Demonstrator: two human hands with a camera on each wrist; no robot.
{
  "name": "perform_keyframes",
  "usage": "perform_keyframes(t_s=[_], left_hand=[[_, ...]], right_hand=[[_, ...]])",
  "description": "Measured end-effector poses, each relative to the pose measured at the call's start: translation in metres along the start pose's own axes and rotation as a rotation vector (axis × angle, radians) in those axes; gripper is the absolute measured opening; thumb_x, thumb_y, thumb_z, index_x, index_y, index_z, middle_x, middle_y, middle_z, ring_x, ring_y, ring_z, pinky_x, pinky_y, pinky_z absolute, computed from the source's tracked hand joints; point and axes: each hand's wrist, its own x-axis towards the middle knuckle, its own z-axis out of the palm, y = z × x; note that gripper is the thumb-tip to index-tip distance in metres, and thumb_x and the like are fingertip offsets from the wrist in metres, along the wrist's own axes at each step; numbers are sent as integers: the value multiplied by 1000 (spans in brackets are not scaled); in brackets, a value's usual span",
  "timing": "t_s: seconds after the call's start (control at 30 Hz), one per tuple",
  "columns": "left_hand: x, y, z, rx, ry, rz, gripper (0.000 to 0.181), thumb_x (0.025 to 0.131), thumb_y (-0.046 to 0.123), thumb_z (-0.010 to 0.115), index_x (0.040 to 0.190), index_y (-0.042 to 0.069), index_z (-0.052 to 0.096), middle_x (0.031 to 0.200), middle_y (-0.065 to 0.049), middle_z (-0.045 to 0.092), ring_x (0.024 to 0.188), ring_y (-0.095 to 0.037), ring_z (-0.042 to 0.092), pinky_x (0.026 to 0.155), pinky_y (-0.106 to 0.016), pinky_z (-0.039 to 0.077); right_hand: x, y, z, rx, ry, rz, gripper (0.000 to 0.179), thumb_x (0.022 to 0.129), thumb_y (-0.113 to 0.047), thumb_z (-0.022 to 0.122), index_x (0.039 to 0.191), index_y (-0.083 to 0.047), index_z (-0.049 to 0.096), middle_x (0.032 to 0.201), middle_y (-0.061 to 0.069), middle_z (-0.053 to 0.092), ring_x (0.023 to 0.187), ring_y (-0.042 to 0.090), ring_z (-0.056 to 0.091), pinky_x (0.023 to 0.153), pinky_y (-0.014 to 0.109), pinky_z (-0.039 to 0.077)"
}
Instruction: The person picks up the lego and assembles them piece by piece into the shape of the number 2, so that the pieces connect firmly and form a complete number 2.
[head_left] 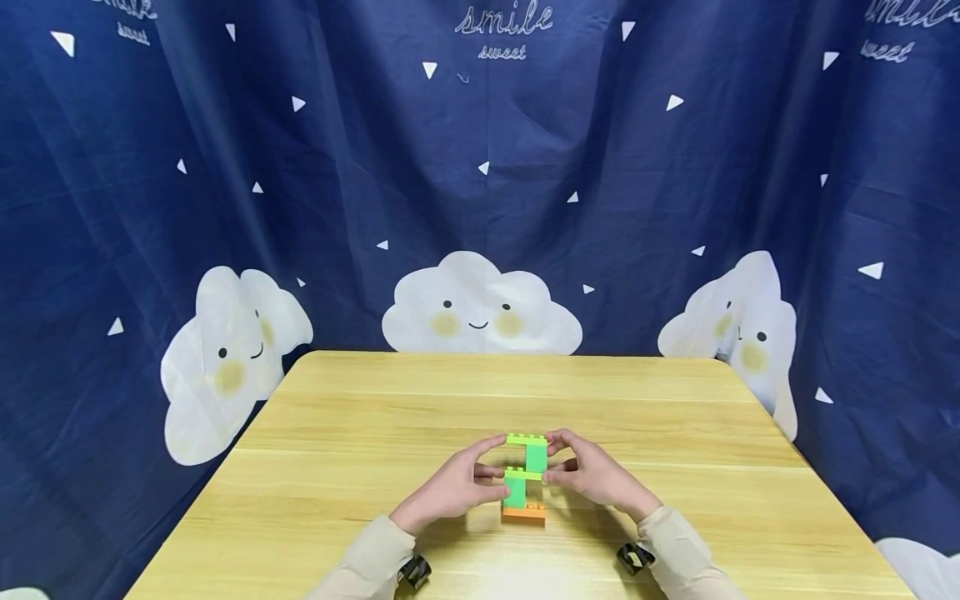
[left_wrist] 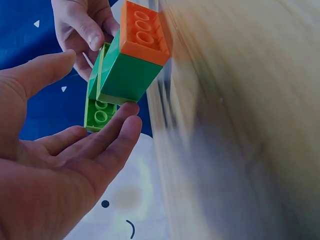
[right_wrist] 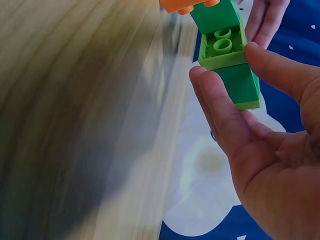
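Note:
A zigzag stack of toy building blocks stands on the table: an orange brick (head_left: 523, 516) at the bottom, a green block (head_left: 515, 492) on its left end, a lime plate (head_left: 523, 474), a second green block (head_left: 536, 457) to the right, and a lime top plate (head_left: 527, 439). From the left, my left hand (head_left: 455, 485) reaches round it with thumb and fingers spread, fingertips right at the blocks. On the other side my right hand (head_left: 597, 474) has its thumb at the middle plate's end and its fingers higher up. Fairly straight fingers (right_wrist: 220, 100) overlap the stack in the right wrist view.
The stack stands on a light wooden table (head_left: 360, 400) with rounded far corners. Behind it hangs a dark blue curtain (head_left: 360, 150) printed with smiling clouds and white triangles. Black bands (head_left: 415, 572) sit at both wrists, below beige sleeves (head_left: 367, 560).

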Motion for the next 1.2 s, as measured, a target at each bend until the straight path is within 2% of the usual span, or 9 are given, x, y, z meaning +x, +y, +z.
perform_keyframes(t_s=[0.27, 0.4, 0.57, 0.93, 1.0, 1.2], left_hand=[[0, -2, 1, -1, 2, -16, 83, 89, 8, 78, 159, 11, 34, 149, -30, 46, 121, -35, 63, 99, -38, 55], [1, -4, 2, 5, 1, -31, 84, 88, 3, 78, 159, 9, 34, 140, -28, 54, 117, -33, 65, 96, -32, 57], [2, -7, 5, 35, 12, -38, 81, 87, -1, 77, 157, 6, 37, 125, -22, 64, 110, -29, 67, 90, -27, 58], [1, -11, 6, 64, 16, -59, 78, 87, 1, 79, 155, 3, 40, 115, -15, 68, 101, -23, 68, 85, -29, 59], [1, -11, 6, 68, 13, -60, 78, 87, 1, 79, 155, 2, 40, 115, -15, 68, 100, -23, 68, 84, -28, 59], [0, -12, 6, 75, -18, -48, 78, 88, 1, 77, 156, 0, 37, 145, -22, 53, 104, -22, 68, 81, -24, 58]], right_hand=[[0, 2, 1, 37, -27, -2, 63, 92, -11, 77, 144, 1, 44, 127, 21, 55, 103, 28, 70, 83, 30, 60], [-1, 3, 1, 67, -46, -2, 64, 90, -5, 77, 144, 3, 43, 127, 23, 54, 103, 28, 70, 83, 29, 60], [-1, 4, 1, 58, -54, 12, 60, 91, -7, 77, 142, 2, 45, 126, 21, 57, 106, 30, 69, 84, 30, 60], [-2, 5, 3, 29, -70, 9, 60, 92, -9, 76, 142, 5, 46, 125, 19, 59, 108, 32, 67, 85, 32, 60], [-2, 5, 4, 30, -74, 8, 60, 92, -9, 76, 142, 6, 47, 125, 18, 59, 108, 33, 67, 85, 32, 60], [-2, 5, 5, 27, -94, 20, 62, 91, -9, 77, 141, 10, 46, 118, 16, 59, 106, 30, 68, 82, 28, 59]])
